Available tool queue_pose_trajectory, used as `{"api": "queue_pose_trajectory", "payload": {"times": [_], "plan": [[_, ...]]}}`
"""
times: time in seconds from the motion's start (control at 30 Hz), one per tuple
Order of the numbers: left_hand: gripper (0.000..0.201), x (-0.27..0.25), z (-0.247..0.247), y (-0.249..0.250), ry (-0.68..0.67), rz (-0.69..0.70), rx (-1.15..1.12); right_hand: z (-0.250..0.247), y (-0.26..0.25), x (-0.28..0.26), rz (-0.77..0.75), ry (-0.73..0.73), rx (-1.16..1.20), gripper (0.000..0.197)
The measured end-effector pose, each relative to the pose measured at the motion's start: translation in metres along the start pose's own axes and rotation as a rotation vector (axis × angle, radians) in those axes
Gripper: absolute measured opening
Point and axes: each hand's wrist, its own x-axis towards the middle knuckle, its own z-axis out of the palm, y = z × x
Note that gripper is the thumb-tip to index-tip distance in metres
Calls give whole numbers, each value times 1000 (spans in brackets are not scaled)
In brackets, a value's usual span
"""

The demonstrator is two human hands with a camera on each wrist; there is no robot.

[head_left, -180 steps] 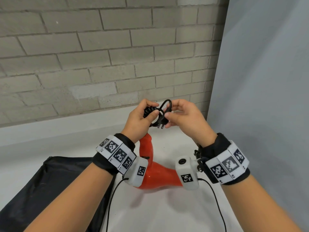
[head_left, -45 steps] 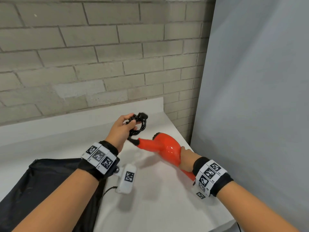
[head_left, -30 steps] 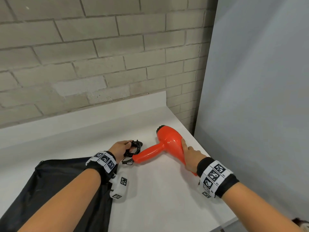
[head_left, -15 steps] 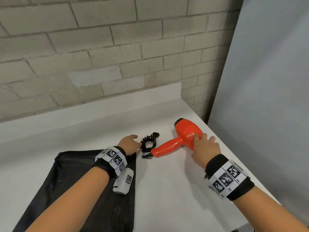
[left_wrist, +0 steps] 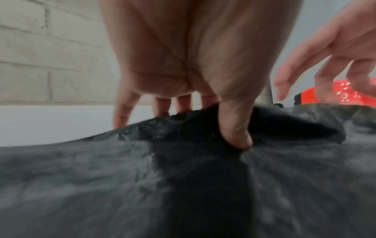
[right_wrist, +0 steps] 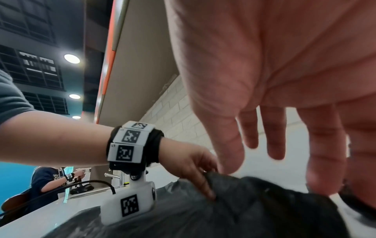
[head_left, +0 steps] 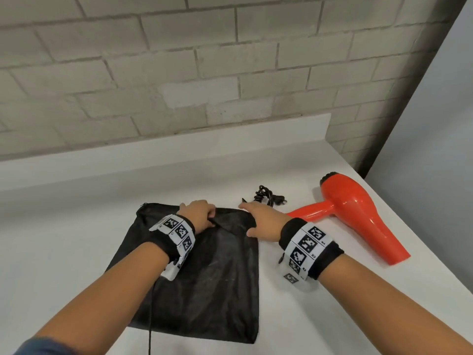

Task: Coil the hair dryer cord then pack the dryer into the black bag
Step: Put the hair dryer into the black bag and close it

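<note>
Fingers (left_wrist: pixel 122 109) of left hand (head_left: pixel 197 213) pinch black bag (head_left: pixel 217 278), tips hidden behind fabric; right hand (head_left: pixel 261 221) spread.

left wrist view: the black bag (left_wrist: pixel 183 185) is smeared by blur and fills the lower picture past its edges; the left hand (left_wrist: pixel 183 64) is cut off at the top, its fingers (left_wrist: pixel 162 106) dipping behind the raised fabric fold. right wrist view: the right hand (right_wrist: pixel 274 72) runs off the top and right edges, and whether its fingertips (right_wrist: pixel 323 177) touch the cloth cannot be told. head view: the hair dryer (head_left: pixel 358 216) handle end hides behind the right wrist; the coiled cord (head_left: pixel 266 196) is too small to count its loops, perhaps joined to the handle out of sight
</note>
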Motion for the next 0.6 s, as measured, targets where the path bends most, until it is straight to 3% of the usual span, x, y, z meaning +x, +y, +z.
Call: {"api": "queue_pose_trajectory", "payload": {"times": [0.1, 0.2, 0.3, 0.37, 0.43, 0.53, 0.57, 0.6], "plan": [[15, -10, -17, 13, 129, 216, -233, 1, -3, 7, -46, 9, 52, 77], [15, -25, -43, 33, 314, 414, -311, -3, 1, 7, -26, 162, 61, 43], [16, -40, -66, 48, 500, 507, -387, -11, 12, -1, 111, 443, -31, 29], [16, -49, -70, 57, 582, 532, -473, -20, 18, -12, 296, 505, -46, 27], [16, -58, -64, 66, 495, 523, -585, -30, 23, -22, 350, 501, 49, 21], [25, -62, -47, 70, 114, 412, -689, -40, 30, -38, 227, 491, 358, 27], [22, -60, -41, 67, 101, 377, -740, -41, 30, -43, 198, 486, 413, 30], [27, -57, -37, 61, 188, 344, -752, -41, 31, -48, 165, 484, 438, 31]]}}
